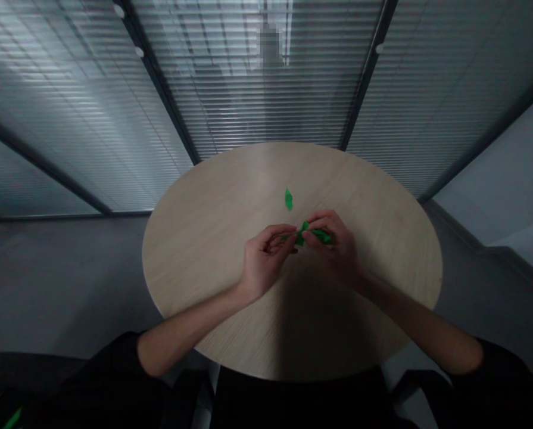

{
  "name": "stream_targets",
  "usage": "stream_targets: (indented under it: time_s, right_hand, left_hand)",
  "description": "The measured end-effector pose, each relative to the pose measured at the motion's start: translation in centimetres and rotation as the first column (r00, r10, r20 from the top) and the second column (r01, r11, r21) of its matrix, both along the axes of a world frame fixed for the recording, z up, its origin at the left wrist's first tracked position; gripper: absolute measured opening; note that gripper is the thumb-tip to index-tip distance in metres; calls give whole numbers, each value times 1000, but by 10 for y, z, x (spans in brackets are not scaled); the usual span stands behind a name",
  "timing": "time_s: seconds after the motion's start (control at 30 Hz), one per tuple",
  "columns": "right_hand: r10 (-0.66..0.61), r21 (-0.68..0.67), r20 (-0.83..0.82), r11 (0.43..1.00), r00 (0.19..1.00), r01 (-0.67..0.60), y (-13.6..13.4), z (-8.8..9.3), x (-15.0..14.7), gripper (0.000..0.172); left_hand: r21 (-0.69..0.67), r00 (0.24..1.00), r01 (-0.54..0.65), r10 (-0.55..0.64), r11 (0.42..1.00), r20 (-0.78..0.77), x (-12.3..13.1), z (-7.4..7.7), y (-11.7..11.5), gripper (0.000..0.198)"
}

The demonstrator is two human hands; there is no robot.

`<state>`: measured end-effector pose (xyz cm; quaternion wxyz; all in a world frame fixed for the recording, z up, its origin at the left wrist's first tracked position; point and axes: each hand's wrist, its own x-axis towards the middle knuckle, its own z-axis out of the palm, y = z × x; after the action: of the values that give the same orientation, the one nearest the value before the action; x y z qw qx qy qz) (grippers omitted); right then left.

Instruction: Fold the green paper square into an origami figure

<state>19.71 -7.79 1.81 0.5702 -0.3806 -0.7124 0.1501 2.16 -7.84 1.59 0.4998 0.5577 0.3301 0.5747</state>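
Note:
Above the middle of a round wooden table (195, 238), both hands pinch a green folded paper piece (301, 237) with several points. My left hand (266, 253) is closed on its left side, thumb and fingertips pressed together. From the right, my right hand (335, 244) grips the same paper, and part of the green shows between its thumb and fingers. The fingers hide much of the piece, so its full shape cannot be made out. A smaller separate green folded paper piece (288, 199) lies on the table just beyond the hands.
Glass panels with horizontal blinds (266, 113) and dark frames stand behind the table's far edge. A white wall (507, 173) rises at the right. Chair armrests (195, 384) flank the near edge. Something green (12, 419) shows at the bottom left corner.

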Motion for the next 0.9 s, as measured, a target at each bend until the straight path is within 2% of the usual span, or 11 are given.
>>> stream_targets:
  time_s: [0.17,0.67,0.8,0.9]
  right_hand:
    - [34,-14,-33,999,999,-35,-1,3,-1,6]
    - [10,-23,-37,1000,999,-11,-1,2,-2,9]
    - [2,-99,-69,995,998,-9,-3,2,-3,10]
    - [37,-167,-59,985,998,-47,-3,3,-1,18]
  left_hand:
    - [-4,1000,2,-2,1000,-10,0,1,-1,24]
    - [9,999,32,-33,999,40,1,1,-1,21]
    - [8,997,54,-54,999,62,0,2,-1,18]
    - [-14,994,69,-67,998,83,1,1,0,19]
